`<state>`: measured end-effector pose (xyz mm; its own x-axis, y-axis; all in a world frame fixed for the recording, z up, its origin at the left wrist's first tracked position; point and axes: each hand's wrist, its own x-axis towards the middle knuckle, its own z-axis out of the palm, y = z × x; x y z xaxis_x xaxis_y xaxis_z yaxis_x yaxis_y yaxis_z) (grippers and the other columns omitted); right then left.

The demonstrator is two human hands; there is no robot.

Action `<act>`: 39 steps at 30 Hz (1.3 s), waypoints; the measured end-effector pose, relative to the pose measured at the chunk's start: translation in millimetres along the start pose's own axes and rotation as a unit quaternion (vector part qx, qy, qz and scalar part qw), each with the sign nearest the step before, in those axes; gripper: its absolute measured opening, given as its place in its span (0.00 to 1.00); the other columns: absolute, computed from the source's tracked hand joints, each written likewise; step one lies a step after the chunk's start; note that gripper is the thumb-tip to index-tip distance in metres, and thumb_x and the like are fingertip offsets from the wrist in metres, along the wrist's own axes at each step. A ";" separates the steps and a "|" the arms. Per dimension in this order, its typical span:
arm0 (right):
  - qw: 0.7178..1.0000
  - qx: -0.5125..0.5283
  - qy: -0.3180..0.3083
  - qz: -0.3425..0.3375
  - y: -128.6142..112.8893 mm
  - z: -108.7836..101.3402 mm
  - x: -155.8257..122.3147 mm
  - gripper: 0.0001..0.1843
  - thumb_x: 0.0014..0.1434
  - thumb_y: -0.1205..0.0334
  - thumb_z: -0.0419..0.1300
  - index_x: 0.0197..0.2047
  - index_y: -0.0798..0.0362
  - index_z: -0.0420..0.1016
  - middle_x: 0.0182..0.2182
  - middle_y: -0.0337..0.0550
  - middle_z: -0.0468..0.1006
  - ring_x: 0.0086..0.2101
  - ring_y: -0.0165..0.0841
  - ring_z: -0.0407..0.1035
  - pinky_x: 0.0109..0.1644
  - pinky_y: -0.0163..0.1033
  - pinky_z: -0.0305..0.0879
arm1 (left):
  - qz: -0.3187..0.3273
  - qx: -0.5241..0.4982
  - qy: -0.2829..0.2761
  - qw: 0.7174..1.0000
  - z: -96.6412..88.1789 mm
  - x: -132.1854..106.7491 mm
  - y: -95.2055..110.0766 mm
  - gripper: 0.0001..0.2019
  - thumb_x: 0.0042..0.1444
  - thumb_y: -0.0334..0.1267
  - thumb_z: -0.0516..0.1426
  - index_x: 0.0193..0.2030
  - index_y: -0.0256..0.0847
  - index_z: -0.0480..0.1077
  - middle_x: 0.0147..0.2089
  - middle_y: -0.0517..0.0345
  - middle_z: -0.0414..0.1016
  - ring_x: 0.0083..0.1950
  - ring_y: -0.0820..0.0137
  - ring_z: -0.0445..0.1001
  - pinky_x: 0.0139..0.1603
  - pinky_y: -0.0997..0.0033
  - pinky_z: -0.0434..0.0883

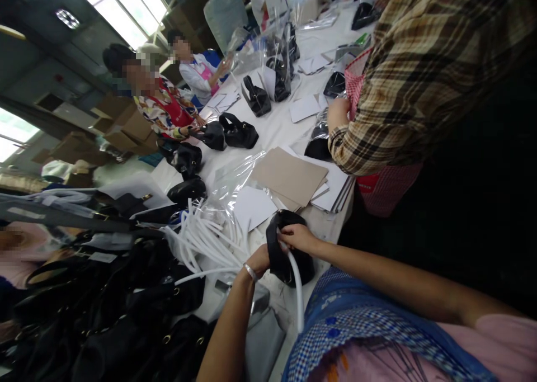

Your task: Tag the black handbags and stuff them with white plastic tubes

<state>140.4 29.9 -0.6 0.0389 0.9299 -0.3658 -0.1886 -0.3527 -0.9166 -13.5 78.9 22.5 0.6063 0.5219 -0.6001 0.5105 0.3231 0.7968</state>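
Observation:
A small black handbag [304, 264] rests at the table edge close to my body. My left hand [260, 259], with a silver bangle at its wrist, grips the bag's black handle from the left; its fingers are mostly hidden behind the strap. Closed in a pinch, my right hand [300, 237] is at the inner side of the handle with the upper end of a white flexible tube [297, 287]. The tube's lower end hangs in front of the bag. Left of my hands lies a heap of similar white tubes [205, 239].
Many black handbags [104, 326] are piled at left. Beyond my hands lie brown cardboard sheets [289, 175], white sheets [254, 206] and clear plastic bags. A co-worker in a plaid shirt [419, 80] stands close at right; others work along the table's far side.

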 end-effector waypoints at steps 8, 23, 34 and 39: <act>0.992 -0.066 -0.104 0.027 -5.5 -26.1 -42.2 0.24 0.51 0.52 0.62 0.50 0.54 0.71 0.35 0.43 0.78 0.21 0.25 0.66 0.22 0.30 0.61 | 0.092 0.013 0.045 0.995 -5.1 0.3 12.0 0.13 0.46 0.44 0.61 0.32 0.34 0.77 0.29 0.54 0.77 0.33 0.64 0.74 0.41 0.61 0.72; 0.990 -0.059 -0.072 -0.104 -11.4 -13.6 -32.4 0.13 0.55 0.58 0.58 0.43 0.54 0.75 0.30 0.40 0.77 0.30 0.31 0.72 0.38 0.36 0.68 | 0.110 -0.135 0.300 0.938 25.1 -34.8 -8.9 0.20 0.58 0.50 0.50 0.44 0.35 0.73 0.35 0.56 0.77 0.36 0.69 0.72 0.39 0.71 0.69; 0.960 -0.190 -0.094 -0.181 -16.3 -2.9 -27.8 0.11 0.59 0.61 0.54 0.42 0.53 0.75 0.34 0.40 0.78 0.34 0.32 0.70 0.41 0.35 0.64 | 0.168 -0.048 0.365 0.915 40.7 -52.3 -9.9 0.18 0.60 0.46 0.52 0.53 0.40 0.69 0.54 0.51 0.72 0.56 0.63 0.68 0.59 0.64 0.62; 0.895 -0.384 -0.134 -0.184 -22.9 -5.8 -27.1 0.10 0.59 0.64 0.53 0.32 0.55 0.75 0.29 0.43 0.77 0.33 0.33 0.69 0.38 0.34 0.61 | 0.163 -0.051 0.356 0.919 41.9 -51.3 -12.8 0.18 0.59 0.46 0.52 0.51 0.39 0.70 0.52 0.51 0.74 0.54 0.62 0.69 0.56 0.63 0.65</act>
<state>149.4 12.2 29.3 -0.2956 0.9535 -0.0584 0.5230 0.1104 -0.8452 -25.6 15.0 40.2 0.1463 0.9763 -0.1595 0.2905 0.1117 0.9503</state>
